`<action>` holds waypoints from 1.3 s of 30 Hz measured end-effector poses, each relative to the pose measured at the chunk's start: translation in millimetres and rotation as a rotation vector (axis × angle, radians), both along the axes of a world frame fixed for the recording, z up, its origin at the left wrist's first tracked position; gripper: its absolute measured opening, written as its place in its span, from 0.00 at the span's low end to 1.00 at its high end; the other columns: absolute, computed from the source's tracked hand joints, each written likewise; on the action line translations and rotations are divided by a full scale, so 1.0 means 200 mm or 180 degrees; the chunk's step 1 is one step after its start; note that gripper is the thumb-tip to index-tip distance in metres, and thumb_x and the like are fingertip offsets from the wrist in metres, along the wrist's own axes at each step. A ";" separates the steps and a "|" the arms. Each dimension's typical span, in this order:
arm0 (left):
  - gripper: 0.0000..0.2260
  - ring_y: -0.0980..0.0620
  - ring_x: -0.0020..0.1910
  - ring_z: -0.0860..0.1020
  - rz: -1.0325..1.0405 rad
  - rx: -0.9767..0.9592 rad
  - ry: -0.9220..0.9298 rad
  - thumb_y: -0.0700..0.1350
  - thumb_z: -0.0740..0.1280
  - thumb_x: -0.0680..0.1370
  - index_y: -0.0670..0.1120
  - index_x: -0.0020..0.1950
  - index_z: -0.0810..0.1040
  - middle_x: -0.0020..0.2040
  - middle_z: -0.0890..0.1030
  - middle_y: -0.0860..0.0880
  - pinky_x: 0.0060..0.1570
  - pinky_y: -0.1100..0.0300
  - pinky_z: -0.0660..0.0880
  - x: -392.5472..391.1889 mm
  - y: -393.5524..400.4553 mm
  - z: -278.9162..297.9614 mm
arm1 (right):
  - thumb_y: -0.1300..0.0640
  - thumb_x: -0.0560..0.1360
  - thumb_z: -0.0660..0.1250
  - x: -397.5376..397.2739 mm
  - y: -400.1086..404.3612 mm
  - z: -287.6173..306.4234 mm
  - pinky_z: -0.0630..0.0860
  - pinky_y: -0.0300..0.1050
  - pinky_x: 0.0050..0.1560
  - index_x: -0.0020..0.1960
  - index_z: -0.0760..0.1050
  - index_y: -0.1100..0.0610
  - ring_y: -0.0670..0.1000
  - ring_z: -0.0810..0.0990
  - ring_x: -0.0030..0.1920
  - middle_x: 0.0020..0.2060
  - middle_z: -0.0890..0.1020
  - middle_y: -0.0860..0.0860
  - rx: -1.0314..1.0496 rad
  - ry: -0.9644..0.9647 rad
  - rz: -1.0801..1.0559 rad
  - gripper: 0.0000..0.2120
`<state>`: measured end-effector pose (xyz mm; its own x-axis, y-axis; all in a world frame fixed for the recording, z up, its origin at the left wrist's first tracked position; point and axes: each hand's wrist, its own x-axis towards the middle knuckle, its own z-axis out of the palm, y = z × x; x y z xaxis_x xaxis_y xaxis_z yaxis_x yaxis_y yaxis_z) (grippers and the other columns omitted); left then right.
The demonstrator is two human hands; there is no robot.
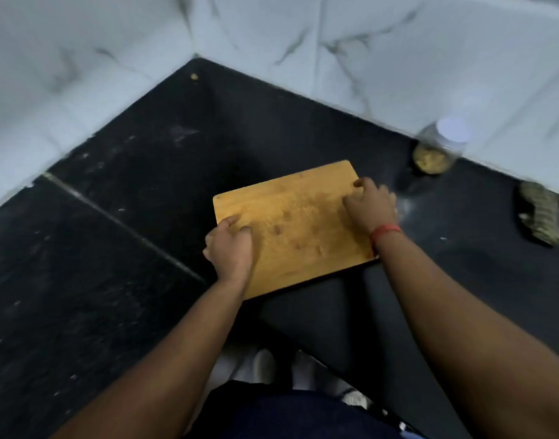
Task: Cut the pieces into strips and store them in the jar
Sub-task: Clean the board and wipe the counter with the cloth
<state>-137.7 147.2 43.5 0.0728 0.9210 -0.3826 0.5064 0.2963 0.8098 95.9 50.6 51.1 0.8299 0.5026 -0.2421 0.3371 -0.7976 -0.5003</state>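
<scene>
The jar [438, 147], beyond the right hand's [370, 205] fingers, is smeared by motion blur; its contents are unreadable. Those fingers curl over the board's [291, 223] far edge, tips hidden. The cloth [539, 217] farther right is blurred.

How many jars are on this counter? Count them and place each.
1. A clear glass jar with a white lid stands at the back right of the black stone counter, against the marble wall, apart from the wooden cutting board. Nothing seems hidden.
</scene>
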 end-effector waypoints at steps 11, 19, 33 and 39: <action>0.12 0.46 0.68 0.63 0.0904 -0.0251 -0.0416 0.48 0.67 0.78 0.57 0.61 0.78 0.64 0.65 0.50 0.68 0.54 0.66 -0.35 0.16 -0.06 | 0.53 0.75 0.62 -0.18 0.96 0.03 0.64 0.63 0.69 0.69 0.67 0.44 0.58 0.64 0.70 0.67 0.72 0.53 0.0039 0.0217 0.1439 0.23; 0.18 0.48 0.72 0.57 0.0460 0.0037 0.0088 0.48 0.67 0.79 0.53 0.69 0.74 0.73 0.61 0.48 0.60 0.61 0.61 -0.38 0.14 -0.13 | 0.51 0.76 0.63 -0.15 1.02 -0.10 0.68 0.62 0.68 0.73 0.64 0.49 0.60 0.67 0.70 0.68 0.71 0.55 -0.0349 0.0158 0.1682 0.26; 0.25 0.46 0.78 0.52 -0.0708 0.1206 0.0582 0.49 0.67 0.80 0.47 0.76 0.66 0.80 0.55 0.46 0.76 0.50 0.59 -0.02 -0.01 -0.09 | 0.46 0.80 0.58 -0.09 0.47 -0.19 0.52 0.63 0.75 0.77 0.57 0.51 0.52 0.52 0.78 0.79 0.55 0.50 -0.0185 -0.0658 0.1958 0.28; 0.29 0.42 0.79 0.52 -0.1867 0.1430 0.0887 0.52 0.63 0.82 0.44 0.80 0.60 0.81 0.55 0.42 0.78 0.47 0.53 0.37 -0.25 -0.08 | 0.44 0.80 0.58 0.13 -0.03 -0.23 0.52 0.63 0.75 0.78 0.57 0.51 0.51 0.51 0.78 0.79 0.54 0.49 -0.0283 -0.0722 0.1466 0.28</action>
<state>-62.8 96.9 28.4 0.5508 0.8326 -0.0586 0.6806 -0.4074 0.6089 122.9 43.7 5.9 0.5641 0.8137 -0.1403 0.7551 -0.5771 -0.3109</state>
